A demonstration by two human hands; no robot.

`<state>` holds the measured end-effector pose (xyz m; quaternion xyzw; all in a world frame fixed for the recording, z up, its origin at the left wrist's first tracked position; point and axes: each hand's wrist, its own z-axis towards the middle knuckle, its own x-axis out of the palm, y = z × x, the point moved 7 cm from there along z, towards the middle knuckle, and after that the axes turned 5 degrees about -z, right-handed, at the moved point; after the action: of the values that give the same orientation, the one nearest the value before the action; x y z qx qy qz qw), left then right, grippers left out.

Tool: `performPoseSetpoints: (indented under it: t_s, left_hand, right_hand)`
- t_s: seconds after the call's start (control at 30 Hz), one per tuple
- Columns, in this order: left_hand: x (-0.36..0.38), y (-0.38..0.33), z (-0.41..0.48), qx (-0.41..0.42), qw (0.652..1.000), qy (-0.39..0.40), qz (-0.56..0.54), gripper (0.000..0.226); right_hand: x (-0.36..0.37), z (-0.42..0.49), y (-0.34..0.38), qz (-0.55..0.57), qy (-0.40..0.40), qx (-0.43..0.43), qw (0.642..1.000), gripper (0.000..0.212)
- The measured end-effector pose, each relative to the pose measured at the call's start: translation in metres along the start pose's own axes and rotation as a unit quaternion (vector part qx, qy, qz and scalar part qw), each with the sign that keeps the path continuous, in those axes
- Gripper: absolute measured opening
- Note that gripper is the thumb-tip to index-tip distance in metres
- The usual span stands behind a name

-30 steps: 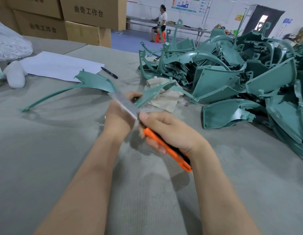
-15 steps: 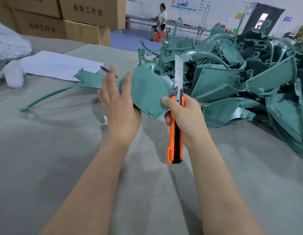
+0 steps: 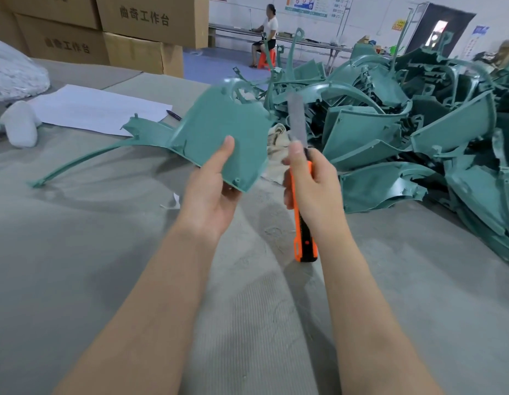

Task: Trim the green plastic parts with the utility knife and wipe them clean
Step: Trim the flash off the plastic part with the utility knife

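Observation:
My left hand [image 3: 212, 192] holds a broad, curved green plastic part [image 3: 219, 135] above the grey table, thumb pressed on its upper face and fingers hidden beneath. My right hand [image 3: 311, 189] grips an orange and black utility knife [image 3: 303, 223] upright, its long blade extended and pointing up just right of the part, thumb along the blade's base. The blade stands apart from the part's edge. A beige wiping cloth [image 3: 277, 138] lies behind the part, mostly hidden.
A big heap of green plastic parts [image 3: 404, 132] fills the table's right side. A long thin green part [image 3: 85, 158] lies at the left, near white paper [image 3: 99, 108] and a pen [image 3: 173, 114]. Cardboard boxes [image 3: 145, 27] stand behind; a person [image 3: 266, 32] sits far back.
My left hand has turned the part so its broad face points up, thumb now on top. The knife, laid across the part a second ago, stays upright beside it.

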<state>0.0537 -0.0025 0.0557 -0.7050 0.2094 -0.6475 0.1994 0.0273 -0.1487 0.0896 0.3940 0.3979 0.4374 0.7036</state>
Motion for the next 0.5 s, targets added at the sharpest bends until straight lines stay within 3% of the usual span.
performPoseSetpoints:
  t_s: [0.23, 0.5]
  left_hand:
    - [0.012, -0.017, -0.010, 0.032, 0.998, 0.059, -0.011, 0.010]
    - [0.000, -0.019, -0.010, 0.038, 0.999, -0.023, -0.029, 0.005]
  right_hand:
    - [0.001, -0.005, 0.009, 0.003, 0.031, -0.053, 0.998, 0.044]
    - [0.018, -0.010, 0.008, -0.091, 0.067, -0.104, 0.988, 0.053]
